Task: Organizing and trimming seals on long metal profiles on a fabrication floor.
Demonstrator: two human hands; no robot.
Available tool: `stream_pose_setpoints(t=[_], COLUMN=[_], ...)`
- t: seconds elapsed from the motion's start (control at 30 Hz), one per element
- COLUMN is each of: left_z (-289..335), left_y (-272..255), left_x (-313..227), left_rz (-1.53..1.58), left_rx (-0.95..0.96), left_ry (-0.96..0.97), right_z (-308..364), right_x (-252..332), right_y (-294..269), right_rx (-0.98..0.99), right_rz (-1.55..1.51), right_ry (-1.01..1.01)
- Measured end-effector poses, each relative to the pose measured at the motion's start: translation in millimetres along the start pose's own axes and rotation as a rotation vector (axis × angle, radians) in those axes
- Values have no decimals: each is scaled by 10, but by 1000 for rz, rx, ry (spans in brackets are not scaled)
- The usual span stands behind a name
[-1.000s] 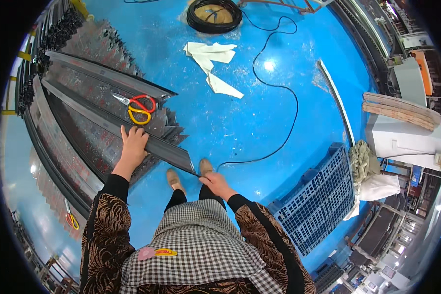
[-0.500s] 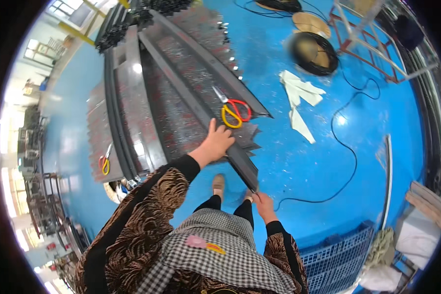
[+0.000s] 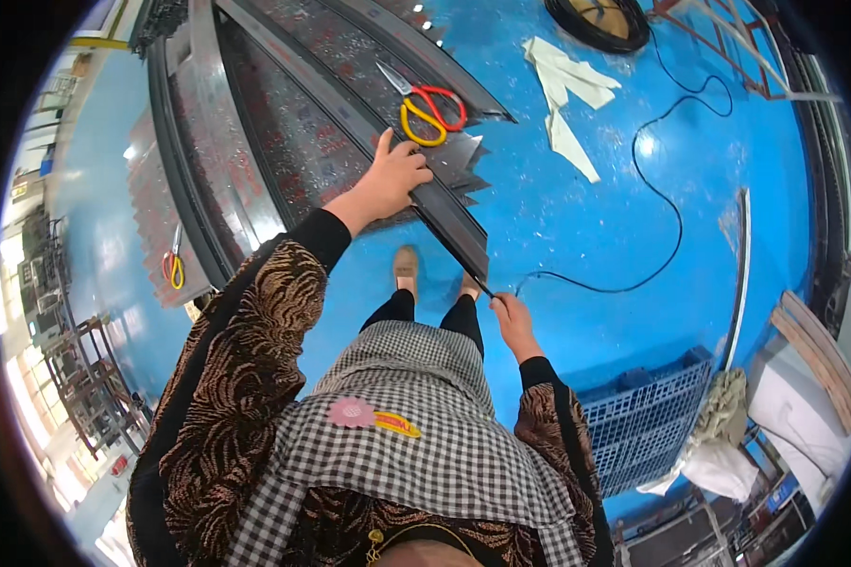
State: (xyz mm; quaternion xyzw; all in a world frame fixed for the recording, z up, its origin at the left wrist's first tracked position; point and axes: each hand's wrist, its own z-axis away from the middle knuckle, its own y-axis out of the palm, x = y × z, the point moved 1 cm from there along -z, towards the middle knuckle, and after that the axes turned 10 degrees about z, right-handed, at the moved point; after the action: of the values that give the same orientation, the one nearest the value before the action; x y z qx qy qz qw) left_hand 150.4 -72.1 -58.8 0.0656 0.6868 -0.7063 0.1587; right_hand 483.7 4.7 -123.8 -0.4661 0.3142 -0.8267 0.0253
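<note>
A long dark grey profile (image 3: 350, 109) slants toward me from the stack, its near end jutting past the edge. My left hand (image 3: 392, 180) is closed over it a little way back from that end, fingers across its top and its thumb mostly hidden. Just beyond the end, my right hand (image 3: 512, 321) pinches a thin black cord, which meets the profile's tip. Scissors with one red and one yellow handle (image 3: 425, 118) lie on the profiles just beyond my left hand, blades pointing away.
More grey profiles (image 3: 232, 123) lie on the stack, with a second pair of scissors (image 3: 173, 265) at left. Black cord (image 3: 676, 236) loops over the blue floor from a coil (image 3: 596, 19). White scraps (image 3: 563, 90) lie right; a blue plastic pallet (image 3: 648, 416) stands lower right.
The whole scene sits higher in the picture, as the view has tilted down. Both hands keep their places on the profile and at the cord.
</note>
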Motion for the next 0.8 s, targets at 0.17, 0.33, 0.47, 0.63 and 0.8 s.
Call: stream_pose_setpoints(t=[0.17, 0.33, 0.47, 0.63, 0.8], left_z=[66, 105, 106, 83, 127], left_y=[-42, -94, -72, -37, -37], left_x=[-63, -100, -99, -100, -54], left_rz=[24, 48, 17, 28, 35], left_rx=[78, 117, 80, 103, 40], left_ry=[48, -2, -8, -17, 9], right_z=[53, 262, 250, 206, 465], right_x=[-1, -52, -126, -61, -323], right_y=[158, 343, 336, 354, 258], right_rx=[123, -9, 63, -51, -53], right_rz=[173, -93, 12, -89, 12], right_ry=[-184, 17, -47, -24, 23])
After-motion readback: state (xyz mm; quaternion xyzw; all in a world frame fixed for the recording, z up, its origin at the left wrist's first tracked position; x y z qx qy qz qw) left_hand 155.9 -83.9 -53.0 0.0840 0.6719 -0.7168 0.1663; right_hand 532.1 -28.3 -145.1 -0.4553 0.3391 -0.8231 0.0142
